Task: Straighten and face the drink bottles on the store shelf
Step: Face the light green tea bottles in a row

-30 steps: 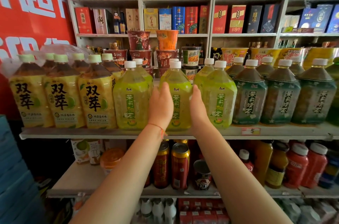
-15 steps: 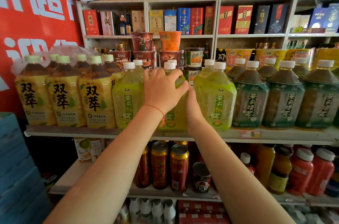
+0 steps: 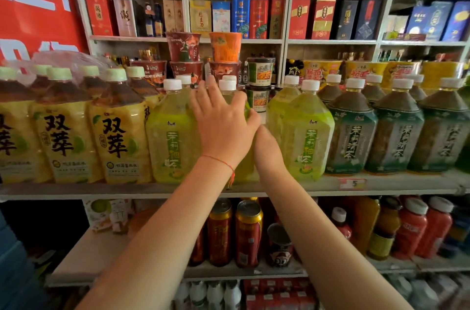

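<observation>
A row of large drink bottles stands on the shelf (image 3: 381, 186). The middle light-green bottle (image 3: 230, 92) with a white cap is mostly hidden behind my hands. My left hand (image 3: 223, 124) lies over its front and shoulder, fingers wrapped round the upper body. My right hand (image 3: 268, 150) holds its right side low down, fingers out of sight behind it. Another light-green bottle (image 3: 173, 136) stands to the left and one (image 3: 309, 136) to the right, labels facing forward.
Yellow-labelled bottles (image 3: 115, 136) fill the left of the row, dark-green ones (image 3: 353, 136) the right. Noodle cups (image 3: 225, 46) are stacked behind. Red cans (image 3: 248, 231) and red bottles (image 3: 413, 231) stand on the shelf below. A red banner (image 3: 33, 4) hangs at left.
My left hand has moved from the bottle's left side up over its front and shoulder. My right hand stays at the right side. The camera has moved closer.
</observation>
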`<state>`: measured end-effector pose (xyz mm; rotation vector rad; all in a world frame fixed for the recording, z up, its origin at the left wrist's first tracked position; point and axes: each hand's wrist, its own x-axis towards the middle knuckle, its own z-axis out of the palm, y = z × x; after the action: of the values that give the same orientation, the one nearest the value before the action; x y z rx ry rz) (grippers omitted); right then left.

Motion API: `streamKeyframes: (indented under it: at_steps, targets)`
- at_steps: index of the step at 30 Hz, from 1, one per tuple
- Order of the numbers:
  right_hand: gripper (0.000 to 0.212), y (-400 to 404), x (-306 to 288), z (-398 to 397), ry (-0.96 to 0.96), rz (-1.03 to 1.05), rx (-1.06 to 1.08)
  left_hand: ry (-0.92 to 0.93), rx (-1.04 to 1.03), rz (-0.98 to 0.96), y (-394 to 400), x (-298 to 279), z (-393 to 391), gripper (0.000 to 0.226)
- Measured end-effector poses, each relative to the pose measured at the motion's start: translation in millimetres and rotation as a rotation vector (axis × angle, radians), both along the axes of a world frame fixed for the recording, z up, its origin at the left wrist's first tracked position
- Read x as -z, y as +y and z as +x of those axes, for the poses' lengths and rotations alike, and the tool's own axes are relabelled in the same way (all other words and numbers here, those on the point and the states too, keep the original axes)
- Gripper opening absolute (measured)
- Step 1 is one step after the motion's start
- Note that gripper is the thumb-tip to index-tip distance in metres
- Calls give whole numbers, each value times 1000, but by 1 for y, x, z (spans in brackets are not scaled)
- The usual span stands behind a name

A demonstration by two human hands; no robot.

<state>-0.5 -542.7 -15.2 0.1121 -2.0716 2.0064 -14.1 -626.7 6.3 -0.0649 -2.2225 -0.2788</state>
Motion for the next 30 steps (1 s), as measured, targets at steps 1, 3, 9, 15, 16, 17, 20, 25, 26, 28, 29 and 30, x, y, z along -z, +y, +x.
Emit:
streamKeyframes:
  at_steps: [1,3,9,15,16,17,20,25,26,28,29,30]
  targets:
    - [35,5,0,1,101,49,34,29,26,35,4,1,-1,44]
    - [33,18,-1,7,288,84,130,150,141,74,12,4,-2,27]
    - [25,69,-11,11,735,265,642,217,574,141,48,10,9,42]
    - [46,93,-20,-10,358,539,420,-282,761,770,83,12,5,39]
    - [48,94,-20,-11,366,557,404,-298,762,898,89,16,1,34]
    - [50,95,-20,-11,361,553,382,-330,739,1005,93,19,-5,36]
    - [57,96,-24,-9,357,530,340,-361,714,1162,100,28,-16,49]
    - [72,100,-26,-7,228,582,194,-312,688,1223,103,29,-17,63]
    - [75,103,-21,-8,163,548,147,-288,668,1241,103,29,-16,59]
    - [78,109,-4,-3,61,435,69,-232,625,1234,104,26,-11,55]
    - [75,109,7,-1,43,383,51,-214,603,1242,103,26,-11,52]
    - [71,107,18,0,39,349,55,-207,591,1258,103,26,-11,47]
